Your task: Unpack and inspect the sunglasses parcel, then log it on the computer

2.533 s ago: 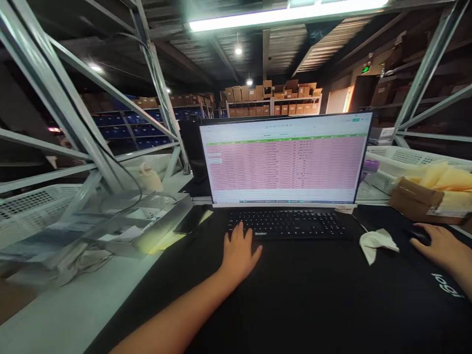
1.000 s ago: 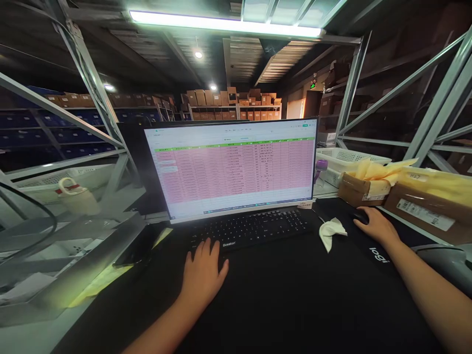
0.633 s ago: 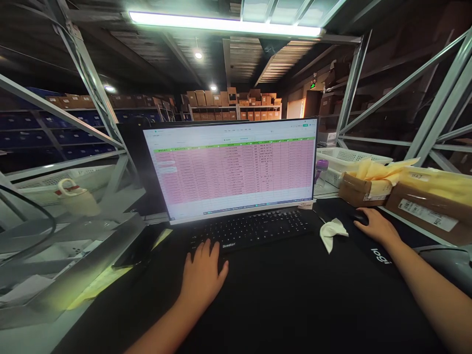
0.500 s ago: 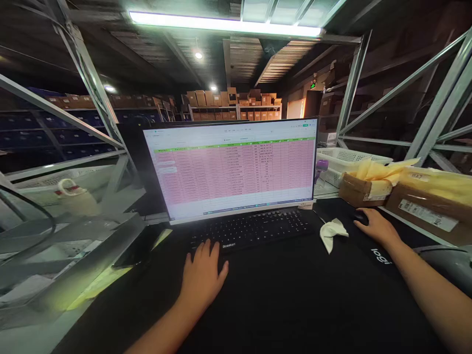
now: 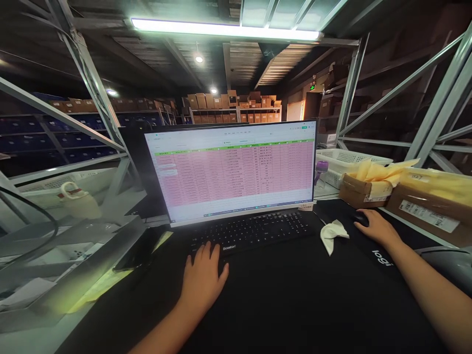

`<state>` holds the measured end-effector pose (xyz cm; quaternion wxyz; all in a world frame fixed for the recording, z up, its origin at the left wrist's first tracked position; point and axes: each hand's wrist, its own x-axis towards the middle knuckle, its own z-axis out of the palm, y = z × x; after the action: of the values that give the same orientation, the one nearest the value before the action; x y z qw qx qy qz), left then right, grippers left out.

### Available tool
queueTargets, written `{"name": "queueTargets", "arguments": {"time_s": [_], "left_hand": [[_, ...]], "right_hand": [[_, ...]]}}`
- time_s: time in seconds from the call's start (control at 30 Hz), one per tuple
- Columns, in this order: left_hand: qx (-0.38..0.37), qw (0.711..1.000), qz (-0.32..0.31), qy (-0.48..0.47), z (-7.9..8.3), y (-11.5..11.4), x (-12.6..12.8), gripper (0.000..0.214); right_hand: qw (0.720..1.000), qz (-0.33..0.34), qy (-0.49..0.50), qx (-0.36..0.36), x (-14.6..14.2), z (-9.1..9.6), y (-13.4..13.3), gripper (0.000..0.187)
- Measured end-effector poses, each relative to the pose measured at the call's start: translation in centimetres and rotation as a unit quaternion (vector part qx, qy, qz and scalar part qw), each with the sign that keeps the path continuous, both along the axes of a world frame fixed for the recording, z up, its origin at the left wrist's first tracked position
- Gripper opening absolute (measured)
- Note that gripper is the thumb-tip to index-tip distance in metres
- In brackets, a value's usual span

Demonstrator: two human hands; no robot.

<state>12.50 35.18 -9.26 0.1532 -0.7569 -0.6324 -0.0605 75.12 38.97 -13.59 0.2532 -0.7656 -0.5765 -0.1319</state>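
My left hand (image 5: pixel 204 278) lies flat on the black desk mat (image 5: pixel 280 305), fingers stretched out and touching the near left edge of the black keyboard (image 5: pixel 254 231). My right hand (image 5: pixel 376 228) is cupped over a black mouse (image 5: pixel 359 217) at the right. Behind the keyboard stands a monitor (image 5: pixel 236 172) that shows a pink table with a green header row. A crumpled white tissue (image 5: pixel 332 233) lies between the keyboard and the mouse.
Cardboard boxes (image 5: pixel 363 191) with yellow padded envelopes (image 5: pixel 379 169) stand at the right, a white basket (image 5: pixel 348 160) behind them. At the left are a clear tray (image 5: pixel 73 260), a black phone (image 5: pixel 138 253) and a white jug (image 5: pixel 77 201). Metal shelf struts frame both sides.
The view swung right between 2.5 s and 1 s ago, bringing the right hand and boxes fully into sight. Both hands have kept their places on keyboard edge and mouse.
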Motion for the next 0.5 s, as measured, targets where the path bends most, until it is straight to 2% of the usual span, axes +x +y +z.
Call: {"name": "queueTargets", "arguments": {"time_s": [0.5], "left_hand": [[-0.001,1.0,-0.003,-0.004,-0.16,0.12,-0.13,0.056]], "right_hand": [[1.0,0.009,0.002,0.026,0.33,-0.49,0.28,0.054]]}}
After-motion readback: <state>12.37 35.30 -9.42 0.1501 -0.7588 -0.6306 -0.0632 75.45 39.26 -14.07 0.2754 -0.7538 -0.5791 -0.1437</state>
